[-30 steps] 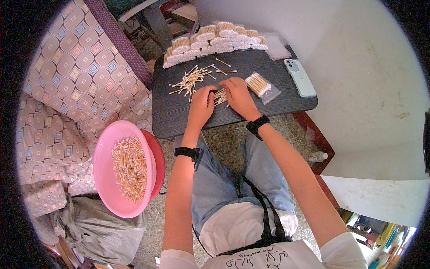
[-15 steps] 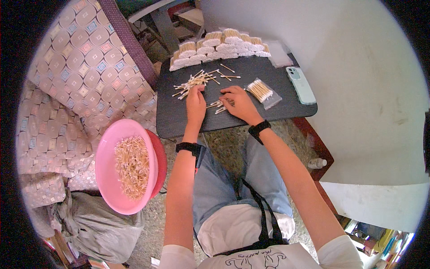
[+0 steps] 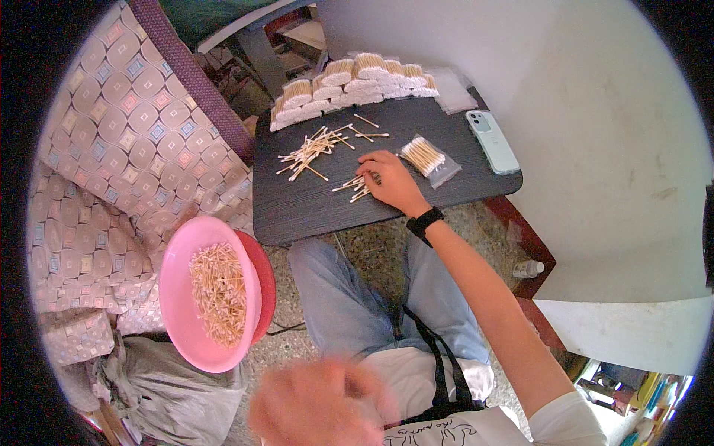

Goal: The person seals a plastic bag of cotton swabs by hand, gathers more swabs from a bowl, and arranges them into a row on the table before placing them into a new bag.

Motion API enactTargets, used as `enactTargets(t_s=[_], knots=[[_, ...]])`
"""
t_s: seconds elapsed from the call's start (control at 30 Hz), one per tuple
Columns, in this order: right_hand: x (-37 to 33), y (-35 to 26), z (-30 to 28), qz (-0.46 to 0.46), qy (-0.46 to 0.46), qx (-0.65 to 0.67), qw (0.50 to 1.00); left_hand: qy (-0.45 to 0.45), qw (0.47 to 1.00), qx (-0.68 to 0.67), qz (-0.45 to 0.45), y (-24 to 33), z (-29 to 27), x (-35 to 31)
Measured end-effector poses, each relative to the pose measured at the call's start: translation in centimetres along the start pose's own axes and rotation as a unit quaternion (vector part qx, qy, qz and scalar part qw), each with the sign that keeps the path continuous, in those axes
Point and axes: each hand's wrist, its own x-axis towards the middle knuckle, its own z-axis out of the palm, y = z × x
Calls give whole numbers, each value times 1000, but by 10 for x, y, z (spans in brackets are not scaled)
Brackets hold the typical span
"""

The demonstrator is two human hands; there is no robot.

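Wooden-stemmed cotton swabs, sorted by hand on a dark table

Pink basin (image 3: 178,297) of swabs sits at lower left; the left hand (image 3: 320,409), a blur at the bottom edge, can't be read as open or closed. Mid-frame, the right hand (image 3: 390,182) lies fingers-down on a small swab bunch (image 3: 351,187) on the dark table (image 3: 312,208): light, stiff, probably snappable, best pinched mid-stem.

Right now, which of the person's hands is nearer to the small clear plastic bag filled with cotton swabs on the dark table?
The right. The right hand rests on the dark table just left of the small clear plastic bag, over a few loose swabs. The left hand is blurred, far off at the picture's lower edge.
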Motion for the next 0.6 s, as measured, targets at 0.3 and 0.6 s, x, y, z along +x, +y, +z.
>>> enactTargets(t_s=[0.3, 0.6], knots=[[-1, 0, -4, 28, -17, 10, 999, -126, 864, 6, 487, 11, 50, 4], [-2, 6, -2, 18, 0, 12, 1000, -196, 933, -233, 191, 31, 52, -12]])
